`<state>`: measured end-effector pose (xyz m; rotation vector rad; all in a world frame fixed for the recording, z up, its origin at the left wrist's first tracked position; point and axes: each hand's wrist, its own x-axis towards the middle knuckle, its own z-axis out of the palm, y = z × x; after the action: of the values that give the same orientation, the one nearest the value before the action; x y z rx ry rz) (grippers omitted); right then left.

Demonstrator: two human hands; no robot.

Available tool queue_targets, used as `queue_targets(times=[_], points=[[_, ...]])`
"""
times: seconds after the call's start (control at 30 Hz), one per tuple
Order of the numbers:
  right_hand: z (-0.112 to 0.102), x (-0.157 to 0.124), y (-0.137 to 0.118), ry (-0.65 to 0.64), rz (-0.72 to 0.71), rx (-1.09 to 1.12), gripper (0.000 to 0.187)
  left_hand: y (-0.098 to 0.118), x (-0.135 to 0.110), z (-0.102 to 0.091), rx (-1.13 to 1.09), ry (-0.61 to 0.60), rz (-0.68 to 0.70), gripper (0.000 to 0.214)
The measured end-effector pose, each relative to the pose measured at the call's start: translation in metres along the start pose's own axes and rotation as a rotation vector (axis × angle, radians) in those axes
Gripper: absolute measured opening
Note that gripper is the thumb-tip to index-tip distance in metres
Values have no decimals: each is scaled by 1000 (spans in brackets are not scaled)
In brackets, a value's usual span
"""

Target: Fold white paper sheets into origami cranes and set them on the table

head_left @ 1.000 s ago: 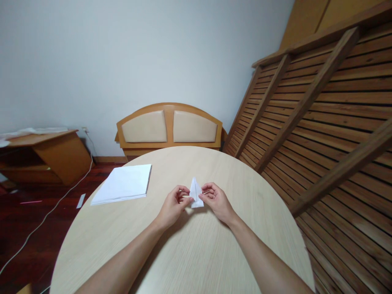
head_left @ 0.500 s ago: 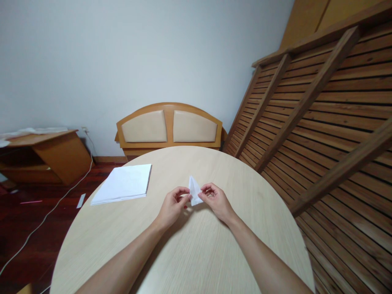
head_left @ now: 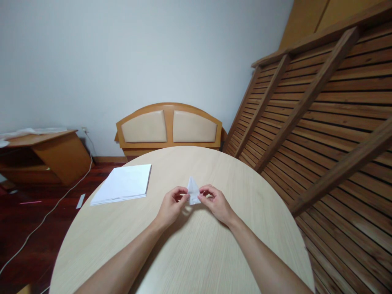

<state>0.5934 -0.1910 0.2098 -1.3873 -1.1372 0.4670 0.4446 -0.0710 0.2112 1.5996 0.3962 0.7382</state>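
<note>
A small piece of folded white paper (head_left: 193,193), pointed at the top and wider at the bottom, is held between my two hands just over the round table (head_left: 196,253). My left hand (head_left: 174,207) pinches its left edge between thumb and fingers. On the opposite edge, my right hand (head_left: 216,203) has thumb and fingers closed on the paper. The fingertips hide parts of both side edges.
A stack of white paper (head_left: 124,183) lies on the table's left side. Beyond the table stands a headboard (head_left: 168,126) against the wall. A slatted wooden frame (head_left: 321,134) leans at the right. A low cabinet (head_left: 61,159) and a cable (head_left: 50,212) are at the left.
The folded paper shows a flatter, smoother front face than before, where a crease and separate points stood out. Both hands stay at its sides, with only slight finger shifts.
</note>
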Motion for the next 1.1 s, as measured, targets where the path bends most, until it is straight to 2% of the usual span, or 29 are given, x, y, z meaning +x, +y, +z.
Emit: queue_targets(times=[0.17, 0.27, 0.43, 0.6, 0.73, 0.83, 0.97, 1.1], points=[[1, 1, 1, -18, 27, 80, 22, -1, -1, 0, 55, -41, 63, 29], [0, 1, 2, -26, 94, 119, 26, 0, -2, 1, 65, -61, 51, 32], [0, 1, 3, -16, 114, 126, 27, -2, -2, 2, 0, -67, 33, 32], [1, 1, 6, -9, 30, 115, 26, -6, 0, 1, -69, -39, -13, 36], [-1, 1, 8, -19, -53, 91, 13, -7, 1, 0, -130, -27, -52, 39], [-2, 1, 9, -24, -66, 75, 6, -7, 2, 0, -146, -16, -81, 33], [-2, 1, 10, -23, -74, 78, 15, -6, 3, 0, -138, 22, -97, 24], [-2, 1, 11, -19, -66, 86, 17, -2, 3, 1, -124, 53, -91, 22]])
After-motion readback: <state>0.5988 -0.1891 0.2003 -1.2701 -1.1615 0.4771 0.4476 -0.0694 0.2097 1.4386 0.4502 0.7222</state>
